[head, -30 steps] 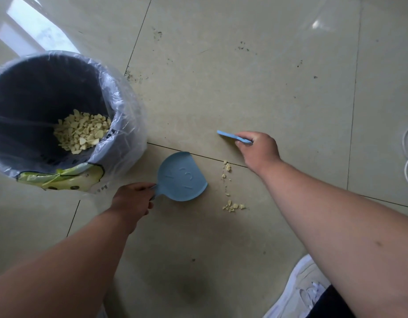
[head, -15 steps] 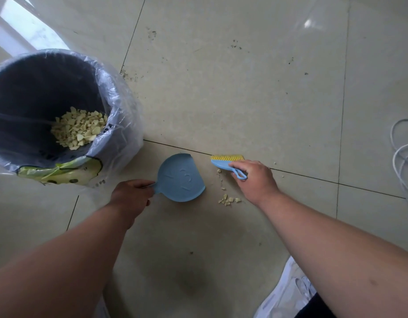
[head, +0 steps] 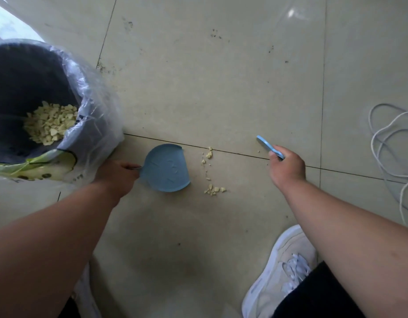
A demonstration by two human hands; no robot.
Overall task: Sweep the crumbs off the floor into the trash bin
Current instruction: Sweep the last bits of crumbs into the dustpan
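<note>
Both hands are gripping blue sweeping tools over the tiled floor (head: 221,88).

The left hand (head: 115,177) is clenching the dustpan (head: 166,168) handle, the pan lying flat; the right hand (head: 287,167) is closing its fingers around a raised brush (head: 266,146). Pale yellow crumbs (head: 213,189) are lying in a broken line between them, just beside the pan's edge. A bag-lined trash bin (head: 88,125) holding more crumbs is standing left; a white cord (head: 382,143) and a shoe (head: 278,278) are lying right.

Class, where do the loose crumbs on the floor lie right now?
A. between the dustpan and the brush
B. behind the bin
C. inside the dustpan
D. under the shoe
A: the crumbs lie on the tile right of the dustpan, left of the brush.
</note>
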